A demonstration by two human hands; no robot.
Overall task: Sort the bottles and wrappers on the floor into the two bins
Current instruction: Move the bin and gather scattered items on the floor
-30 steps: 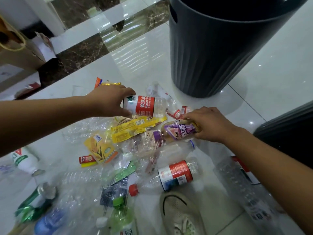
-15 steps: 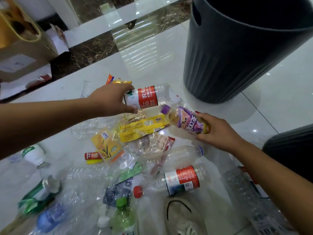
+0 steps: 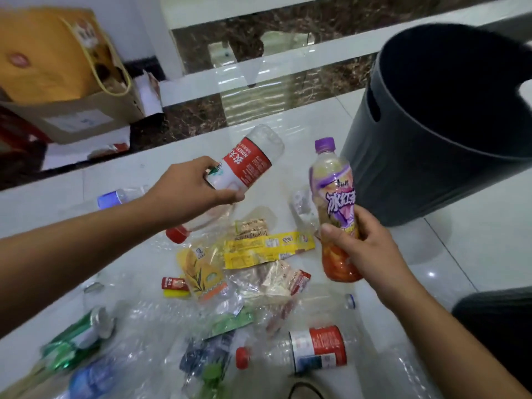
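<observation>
My left hand grips a clear water bottle with a red label, lifted off the floor and tilted toward the upper right. My right hand holds a purple-capped tea bottle upright, just left of the dark grey bin. A second dark bin shows at the right edge. Below both hands the floor carries yellow wrappers, a clear wrapper, another red-label bottle and several crushed clear bottles.
A cardboard box with a yellow bag stands at the back left by the wall. A green can and a blue bottle lie at the lower left. White tile floor lies to the right of the pile.
Both hands have lifted their bottles off the pile. The purple-capped bottle has swung from lying to upright and moved closer to the grey bin; the red-label bottle has risen and tilted.
</observation>
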